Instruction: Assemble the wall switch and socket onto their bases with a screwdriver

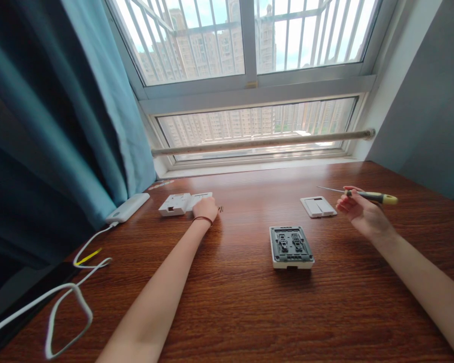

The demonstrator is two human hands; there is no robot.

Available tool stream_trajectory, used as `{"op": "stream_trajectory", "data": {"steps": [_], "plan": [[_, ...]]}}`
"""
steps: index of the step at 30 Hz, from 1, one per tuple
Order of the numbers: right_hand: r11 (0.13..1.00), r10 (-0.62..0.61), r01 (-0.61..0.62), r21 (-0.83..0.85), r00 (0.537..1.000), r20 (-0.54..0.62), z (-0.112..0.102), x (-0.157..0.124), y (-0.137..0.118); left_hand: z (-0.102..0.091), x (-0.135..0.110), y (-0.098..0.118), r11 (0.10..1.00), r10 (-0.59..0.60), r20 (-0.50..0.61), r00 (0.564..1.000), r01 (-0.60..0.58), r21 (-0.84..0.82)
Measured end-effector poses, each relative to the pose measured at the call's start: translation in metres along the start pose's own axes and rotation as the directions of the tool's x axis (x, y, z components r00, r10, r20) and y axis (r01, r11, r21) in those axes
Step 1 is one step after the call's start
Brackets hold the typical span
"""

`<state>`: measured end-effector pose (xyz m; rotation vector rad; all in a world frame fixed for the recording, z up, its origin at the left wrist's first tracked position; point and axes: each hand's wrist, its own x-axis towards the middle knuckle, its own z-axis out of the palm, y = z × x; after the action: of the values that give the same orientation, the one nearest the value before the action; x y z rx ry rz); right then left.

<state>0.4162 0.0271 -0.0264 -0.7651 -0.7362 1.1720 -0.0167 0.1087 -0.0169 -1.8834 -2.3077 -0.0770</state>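
Note:
My left hand (205,207) reaches far across the wooden table (227,302) with its fingers curled down, resting against a white switch part (174,204) and a flat white plate beside it; what the fingers hold is hidden. Small screws (220,208) lie just right of that hand. My right hand (357,209) is raised palm up and holds a screwdriver (366,194) with a yellow and black handle, its thin shaft pointing left. A grey switch module in a white frame (291,246) lies between my arms. A white rocker cover (318,206) lies left of my right hand.
A white power bank (128,207) lies at the far left by the blue curtain (60,116), with a white cable (66,297) looping toward the near left edge. A large barred window (249,75) and a rail (263,142) run behind the table.

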Motion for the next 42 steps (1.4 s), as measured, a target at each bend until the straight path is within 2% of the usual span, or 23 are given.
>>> {"op": "stream_trajectory", "data": {"steps": [13,32,42], "plan": [[0.999,-0.014,0.015,-0.028,1.0,0.004,-0.002,0.002,0.001,0.001,0.001,0.0,1.0,0.002,0.024,1.0,-0.002,-0.006],[0.999,-0.017,0.017,-0.039,1.0,-0.007,0.003,-0.001,-0.002,-0.009,-0.003,0.004,0.999,-0.001,0.059,0.998,0.004,-0.041],[0.999,-0.026,0.026,-0.034,1.0,-0.008,0.001,0.0,-0.002,-0.004,-0.002,0.005,0.997,0.011,0.059,0.998,-0.006,-0.074]]}}
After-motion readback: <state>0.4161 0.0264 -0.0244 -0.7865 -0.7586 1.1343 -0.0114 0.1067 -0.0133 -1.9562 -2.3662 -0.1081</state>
